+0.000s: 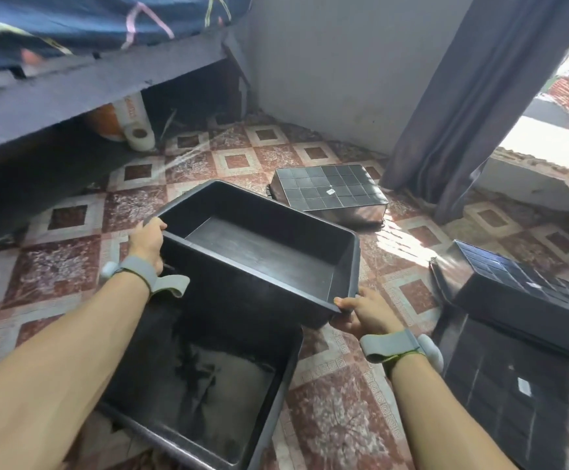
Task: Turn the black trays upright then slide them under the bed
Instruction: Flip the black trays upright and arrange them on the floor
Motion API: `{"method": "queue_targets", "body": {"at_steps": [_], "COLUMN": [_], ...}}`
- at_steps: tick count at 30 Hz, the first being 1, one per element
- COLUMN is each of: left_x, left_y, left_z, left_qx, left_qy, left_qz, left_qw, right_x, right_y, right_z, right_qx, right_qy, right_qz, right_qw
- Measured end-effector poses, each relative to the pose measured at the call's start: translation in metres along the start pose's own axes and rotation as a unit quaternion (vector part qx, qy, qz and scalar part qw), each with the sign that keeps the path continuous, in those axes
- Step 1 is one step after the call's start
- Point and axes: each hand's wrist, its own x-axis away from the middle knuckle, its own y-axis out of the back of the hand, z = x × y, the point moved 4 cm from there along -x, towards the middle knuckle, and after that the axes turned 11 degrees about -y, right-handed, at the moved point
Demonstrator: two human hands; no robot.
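Observation:
I hold a black tray (262,252) upright above the floor, its open side facing up. My left hand (147,244) grips its left rim and my right hand (366,312) grips its near right corner. Below it a second upright black tray (205,395) rests on the tiled floor. An upside-down black tray (329,191) with a gridded bottom lies further back. Two more upside-down trays sit at the right, one (527,293) stacked partly on the other (503,401). The bed (55,106) spans the upper left, with a dark gap beneath it.
Under the bed frame lie a white roll (137,127) and an orange object (106,123). A grey wall (327,62) closes the back, and a dark curtain (463,96) hangs beside a bright doorway on the right. Patterned red floor tiles (344,401) show between the trays.

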Motion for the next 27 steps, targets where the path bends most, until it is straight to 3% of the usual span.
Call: {"method": "queue_targets", "body": {"at_steps": [4, 10, 15, 20, 24, 27], "left_x": [-0.024, -0.044, -0.048, -0.059, -0.070, -0.074], "left_y": [-0.013, -0.011, -0.016, -0.023, -0.030, -0.028], "left_z": [0.007, 0.021, 0.039, 0.043, 0.043, 0.057], "left_qx": [-0.038, -0.133, -0.291, -0.339, -0.380, -0.422], "left_qy": [-0.003, -0.004, -0.067, -0.102, -0.100, -0.074], "left_qz": [0.043, 0.036, 0.048, 0.085, 0.079, 0.093], "left_qw": [0.998, 0.990, 0.953, 0.931, 0.916, 0.899], "right_x": [-0.024, -0.061, -0.087, -0.101, -0.119, -0.127], "right_y": [-0.007, -0.022, -0.027, -0.031, -0.031, -0.025], "right_z": [0.005, -0.002, -0.024, -0.017, -0.012, -0.019], "right_qx": [-0.026, -0.051, -0.049, -0.098, -0.078, -0.004], "right_qy": [0.022, 0.049, 0.055, 0.062, 0.074, 0.078], "right_qz": [-0.031, -0.059, -0.104, -0.100, -0.096, -0.134], "right_qw": [0.999, 0.996, 0.992, 0.988, 0.990, 0.988]}}
